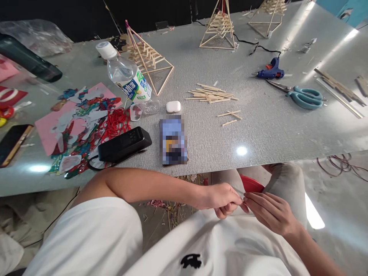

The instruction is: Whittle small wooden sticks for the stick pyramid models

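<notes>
Above my lap, just off the table's front edge, both hands meet at the fingertips. My left hand (225, 200) is closed, its thumb and forefinger pinched. My right hand (270, 212) has its fingers pressed together against its thumb, touching the left fingertips. Whatever lies between them is too small or hidden to make out. On the table beyond are a pile of thin wooden sticks (212, 94) and a few loose short sticks (229, 123). A phone (173, 140) with a blurred screen lies left of the sticks, near a white earbud case (173, 106).
Stick pyramids (151, 63) stand along the back. A water bottle (123, 73), black device (125, 143), red string (116, 120) and shiny scraps (77, 130) crowd the left. At right lie a blue glue gun (270, 71), scissors (306, 97) and flat wooden strips (339, 86).
</notes>
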Motion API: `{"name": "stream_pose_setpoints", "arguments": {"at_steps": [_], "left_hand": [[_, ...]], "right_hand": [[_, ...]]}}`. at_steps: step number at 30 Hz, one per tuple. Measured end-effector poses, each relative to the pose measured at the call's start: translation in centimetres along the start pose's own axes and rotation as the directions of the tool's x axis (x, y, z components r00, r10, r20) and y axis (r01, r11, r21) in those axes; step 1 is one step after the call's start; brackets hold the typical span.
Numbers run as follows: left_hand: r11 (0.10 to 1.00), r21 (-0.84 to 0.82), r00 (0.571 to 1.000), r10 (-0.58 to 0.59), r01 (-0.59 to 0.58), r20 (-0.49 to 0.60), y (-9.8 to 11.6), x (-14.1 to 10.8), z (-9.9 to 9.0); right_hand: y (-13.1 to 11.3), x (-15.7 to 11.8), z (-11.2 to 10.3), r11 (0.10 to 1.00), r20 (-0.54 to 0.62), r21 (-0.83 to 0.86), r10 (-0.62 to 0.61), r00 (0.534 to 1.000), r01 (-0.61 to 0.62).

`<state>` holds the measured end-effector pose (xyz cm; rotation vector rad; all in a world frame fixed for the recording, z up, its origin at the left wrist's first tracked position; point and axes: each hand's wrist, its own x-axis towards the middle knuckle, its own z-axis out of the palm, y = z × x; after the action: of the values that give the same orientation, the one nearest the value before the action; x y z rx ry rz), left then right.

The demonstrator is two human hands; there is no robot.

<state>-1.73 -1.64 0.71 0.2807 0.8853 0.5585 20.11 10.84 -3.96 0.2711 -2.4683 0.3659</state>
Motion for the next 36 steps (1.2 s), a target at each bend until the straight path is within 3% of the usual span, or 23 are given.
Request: {"name": "stream_pose_setpoints", "arguments": {"at_steps": [10, 14, 20, 36], "left_hand": [[1.000, 0.007, 0.999, 0.031, -0.031, 0.014, 0.3, -0.1, 0.0], [0.999, 0.024, 0.998, 0.047, -0.049, 0.050, 0.3, -0.1, -0.1], [0.999, 0.029, 0.999, 0.035, -0.036, 0.037, 0.0, 0.1, -0.1], [0.998, 0.036, 0.998, 0.053, -0.054, 0.017, -0.5, 0.4, -0.3]], "right_hand": [[-0.2, -0.1, 0.6, 0.997, -0.061, -0.047, 0.054, 0.997, -0.057], [-0.3, -0.2, 0.7, 0.991, -0.071, 0.028, 0.132, 0.989, -0.131], [-0.4, -0.4, 0.9, 0.983, -0.032, 0.103, 0.155, 0.987, -0.151], [-0.4, 0.6, 0.6, 0.995, -0.026, 0.011, 0.102, 0.994, -0.102]]}}
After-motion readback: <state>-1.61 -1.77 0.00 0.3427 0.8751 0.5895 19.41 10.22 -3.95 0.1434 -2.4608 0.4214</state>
